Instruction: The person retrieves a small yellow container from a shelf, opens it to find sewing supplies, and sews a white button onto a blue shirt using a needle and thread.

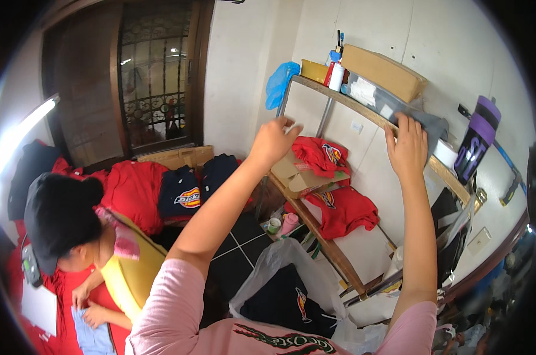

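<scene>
Grey bin [379, 99], seemingly lengthwise along shelf [365, 110]

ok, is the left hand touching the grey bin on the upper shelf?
No: the left hand is raised to the left of the grey bin, with a clear gap between them.

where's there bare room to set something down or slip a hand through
The black tiled floor shows bare between the plastic bag and the dark shirts at left. There seems to be passing room under the upper shelf, above the red shirts. That shelf is crowded around the cardboard box and purple tumbler.
</scene>
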Demonstrator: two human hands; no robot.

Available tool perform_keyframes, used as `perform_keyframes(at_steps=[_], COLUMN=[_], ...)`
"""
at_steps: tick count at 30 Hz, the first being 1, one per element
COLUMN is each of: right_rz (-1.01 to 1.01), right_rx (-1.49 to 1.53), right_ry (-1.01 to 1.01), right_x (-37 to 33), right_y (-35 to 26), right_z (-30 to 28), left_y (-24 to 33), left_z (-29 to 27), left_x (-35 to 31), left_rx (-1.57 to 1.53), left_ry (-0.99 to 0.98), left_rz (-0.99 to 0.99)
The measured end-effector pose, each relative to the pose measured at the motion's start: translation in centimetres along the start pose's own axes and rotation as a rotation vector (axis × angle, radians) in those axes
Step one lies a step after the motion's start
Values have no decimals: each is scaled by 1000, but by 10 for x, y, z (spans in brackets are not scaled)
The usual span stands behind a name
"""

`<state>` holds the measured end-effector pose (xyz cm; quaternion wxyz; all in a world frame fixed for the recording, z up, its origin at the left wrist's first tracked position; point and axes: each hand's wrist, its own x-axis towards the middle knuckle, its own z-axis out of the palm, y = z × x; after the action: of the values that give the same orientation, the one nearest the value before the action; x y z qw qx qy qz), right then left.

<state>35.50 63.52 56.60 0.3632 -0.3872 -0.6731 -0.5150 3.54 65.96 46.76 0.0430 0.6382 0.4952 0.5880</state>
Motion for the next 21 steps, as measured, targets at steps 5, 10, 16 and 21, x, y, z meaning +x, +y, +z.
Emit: perform_keyframes(at_steps=[5, 10, 16, 21], right_rz=[47, -77, -58, -32], right_rx=[-156, -256, -318, -321], right_ry=[-171, -125, -130, -121], right_x=[-11, -6, -5, -7], right_y=[-17, -20, -24, -22], right_z=[24, 28, 35, 39], left_y=[-14, -13, 8, 7], left_z=[49, 94, 126, 174], left_x=[135, 263, 336, 380], left_rx=[-128, -136, -215, 2], left_ry=[138, 249, -54, -327], left_rz=[136, 98, 18, -126])
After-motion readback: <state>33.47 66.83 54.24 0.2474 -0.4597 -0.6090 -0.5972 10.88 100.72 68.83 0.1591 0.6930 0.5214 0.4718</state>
